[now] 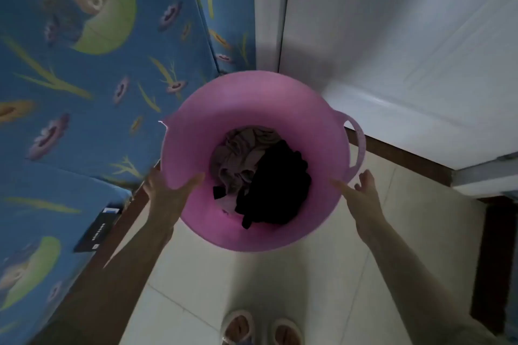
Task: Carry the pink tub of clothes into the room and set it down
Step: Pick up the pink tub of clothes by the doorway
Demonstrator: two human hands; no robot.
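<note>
1. The left hand (168, 190) has its grip closed on the pink tub's (196, 126) rim, thumb inside the wall and fingers outside.
2. The right hand (361, 193) is open beside the opposite rim, near the loop handle (358, 143); whether it touches is unclear.
3. The tub, above the tiled floor (280, 283), holds dark and pale clothes (260, 176).
4. A black box (96, 232) on the bed (84, 92) carries white lettering, too blurred to read.

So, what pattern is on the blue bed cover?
Flowers and yellow-green branches on the bed cover, head view.

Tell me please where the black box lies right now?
In the head view, the black box lies lower left on the blue patterned bed's edge, left of the left hand.
</note>
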